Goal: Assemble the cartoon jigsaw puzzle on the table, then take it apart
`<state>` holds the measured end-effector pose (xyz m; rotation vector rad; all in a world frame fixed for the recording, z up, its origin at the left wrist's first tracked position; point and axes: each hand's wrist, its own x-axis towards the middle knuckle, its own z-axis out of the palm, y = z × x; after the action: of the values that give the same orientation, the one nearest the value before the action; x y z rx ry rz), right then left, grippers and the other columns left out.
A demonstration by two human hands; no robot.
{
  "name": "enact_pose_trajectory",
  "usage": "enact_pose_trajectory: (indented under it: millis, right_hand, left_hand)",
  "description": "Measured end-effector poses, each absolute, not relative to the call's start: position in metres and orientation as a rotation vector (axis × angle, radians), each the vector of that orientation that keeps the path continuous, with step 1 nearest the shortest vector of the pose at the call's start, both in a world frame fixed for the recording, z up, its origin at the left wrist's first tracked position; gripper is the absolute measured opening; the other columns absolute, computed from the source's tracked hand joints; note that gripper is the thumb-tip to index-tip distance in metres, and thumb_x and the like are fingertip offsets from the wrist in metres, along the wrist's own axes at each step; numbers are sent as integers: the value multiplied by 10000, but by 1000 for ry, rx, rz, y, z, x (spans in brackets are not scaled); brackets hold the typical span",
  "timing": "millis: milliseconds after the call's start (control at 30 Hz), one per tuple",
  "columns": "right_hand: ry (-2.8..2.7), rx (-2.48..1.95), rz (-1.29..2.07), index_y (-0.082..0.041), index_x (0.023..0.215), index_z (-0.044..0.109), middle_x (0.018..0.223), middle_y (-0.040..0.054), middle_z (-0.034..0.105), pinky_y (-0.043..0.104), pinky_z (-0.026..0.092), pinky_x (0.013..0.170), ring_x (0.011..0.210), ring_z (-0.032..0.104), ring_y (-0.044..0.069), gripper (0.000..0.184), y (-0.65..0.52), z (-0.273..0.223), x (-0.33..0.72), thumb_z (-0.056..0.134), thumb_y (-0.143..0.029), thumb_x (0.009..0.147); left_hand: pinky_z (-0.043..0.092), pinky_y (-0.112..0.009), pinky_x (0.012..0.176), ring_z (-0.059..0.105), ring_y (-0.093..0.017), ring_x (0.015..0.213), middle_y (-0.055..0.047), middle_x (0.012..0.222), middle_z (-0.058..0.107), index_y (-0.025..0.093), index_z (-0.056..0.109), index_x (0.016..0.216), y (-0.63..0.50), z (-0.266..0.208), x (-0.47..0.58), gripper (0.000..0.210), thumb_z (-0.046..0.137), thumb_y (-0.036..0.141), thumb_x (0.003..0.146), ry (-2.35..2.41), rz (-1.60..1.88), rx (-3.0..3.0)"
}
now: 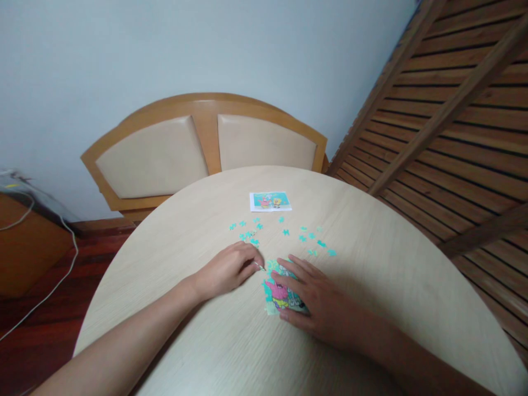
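A partly joined jigsaw puzzle (279,296) lies on the table, showing a pink cartoon figure on a turquoise ground. My right hand (315,289) rests flat over its right side with fingers spread, hiding that part. At the puzzle's upper left edge, my left hand (231,268) pinches a small puzzle piece (259,266) between thumb and forefinger. Whether that piece touches the puzzle I cannot tell. Several loose turquoise pieces (254,242) are scattered beyond my left hand, and more loose pieces (311,235) lie beyond my right. Farther back is a reference picture (270,201) with pink and yellow cartoon figures.
The round pale wooden table (198,352) carries all of this. Behind it stands a padded wooden headboard (206,132) against the wall. A slatted wooden panel (445,121) leans at the right. On the left, a white cable (76,247) hangs by a wooden cabinet (33,245).
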<state>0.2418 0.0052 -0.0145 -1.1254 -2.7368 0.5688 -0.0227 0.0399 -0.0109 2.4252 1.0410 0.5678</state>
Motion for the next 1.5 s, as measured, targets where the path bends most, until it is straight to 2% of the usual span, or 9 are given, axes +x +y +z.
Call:
enact_pose_trajectory:
  millis: [467, 567, 733, 867, 1000, 1100, 1267, 1400, 1500]
  right_hand:
    - [-2725, -1118, 599, -254, 1481, 495, 1600, 103, 369, 542, 259, 1212, 1505, 236, 338, 638, 6, -14, 242, 561, -569, 930]
    - [-2744, -1129, 591, -250, 1480, 496, 1601, 109, 366, 544, 264, 1208, 1503, 242, 339, 637, 6, -13, 241, 550, -572, 934]
    - [-2722, -1116, 563, -244, 1456, 526, 1574, 120, 410, 563, 290, 1189, 1481, 288, 357, 633, 5, -14, 240, 579, -564, 913]
    - [-2550, -1058, 464, -240, 1326, 630, 1431, 109, 575, 536, 354, 1155, 1381, 441, 333, 498, 8, -17, 234, 638, -479, 889]
    - [-2337, -1078, 406, -215, 1161, 682, 1142, 108, 717, 474, 485, 992, 1122, 622, 286, 282, 17, -19, 224, 616, -341, 918]
    - [-2235, -1126, 407, -222, 1127, 690, 1038, 93, 739, 444, 505, 911, 1000, 657, 271, 241, 22, -17, 216, 624, -301, 909]
    - [-2152, -1088, 612, -263, 1156, 709, 1020, 41, 761, 403, 506, 920, 995, 670, 239, 291, 23, -11, 204, 663, -254, 868]
    - [-1988, -1176, 882, -241, 1048, 753, 922, 29, 775, 350, 546, 844, 880, 708, 211, 214, 27, -6, 199, 661, -267, 857]
    - [-1879, -1178, 995, -196, 979, 762, 925, 52, 785, 341, 560, 818, 869, 723, 213, 193, 35, -4, 195, 641, -291, 862]
  left_hand:
    - [507, -387, 923, 621, -207, 994, -85, 1055, 694, 210, 680, 1211, 41, -14, -20, 310, 438, 205, 1017, 1101, 659, 2370]
    - [511, -386, 926, 638, -208, 998, -83, 1075, 717, 200, 686, 1164, 41, -17, -19, 266, 478, 229, 1000, 1154, 727, 2276]
    - [541, -342, 819, 678, -194, 874, -81, 995, 756, 164, 719, 1018, 42, -21, -16, 235, 536, 300, 961, 1214, 806, 1973]
    - [542, -338, 818, 683, -193, 869, -78, 977, 770, 162, 733, 977, 39, -18, -12, 240, 551, 314, 946, 1167, 801, 1842]
    - [524, -339, 830, 667, -190, 872, -75, 964, 761, 160, 736, 961, 35, -15, -7, 242, 549, 313, 950, 1089, 794, 1800]
    - [503, -304, 742, 630, -169, 778, -60, 880, 734, 151, 708, 947, 32, -16, -4, 223, 580, 333, 932, 1058, 801, 1741]
    - [412, -243, 607, 524, -128, 660, -15, 753, 637, 140, 646, 936, 30, -19, -1, 215, 638, 348, 879, 1059, 831, 1670]
    - [417, -255, 617, 523, -135, 667, -15, 740, 615, 147, 633, 900, 31, -18, 0, 204, 639, 349, 870, 1080, 858, 1652]
    - [443, -278, 658, 546, -146, 694, -29, 759, 630, 148, 639, 900, 33, -19, 0, 194, 618, 340, 879, 1099, 900, 1646]
